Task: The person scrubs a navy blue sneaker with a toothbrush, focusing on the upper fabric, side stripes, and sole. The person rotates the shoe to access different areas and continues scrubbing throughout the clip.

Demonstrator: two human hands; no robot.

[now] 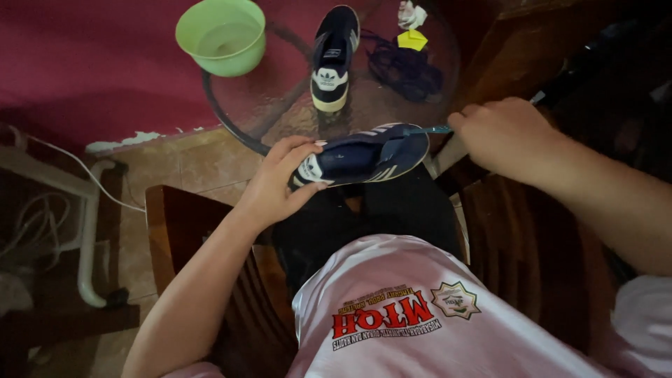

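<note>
At centre frame a navy sneaker (367, 155) is gripped at the heel by the left hand (280, 183), while a thin brush handle (428, 129) is pinched in the closed right hand (505, 136); short strokes with the heel braced would be advisable.

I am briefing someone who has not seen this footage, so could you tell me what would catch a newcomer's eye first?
The dark blue sneaker at centre, lying on its side, gripped at the heel by the left hand while the right hand holds a thin blue-handled tool at its toe. Behind it, on the round glass table, stands the matching sneaker, with a light green bowl at the table's left edge.
</note>
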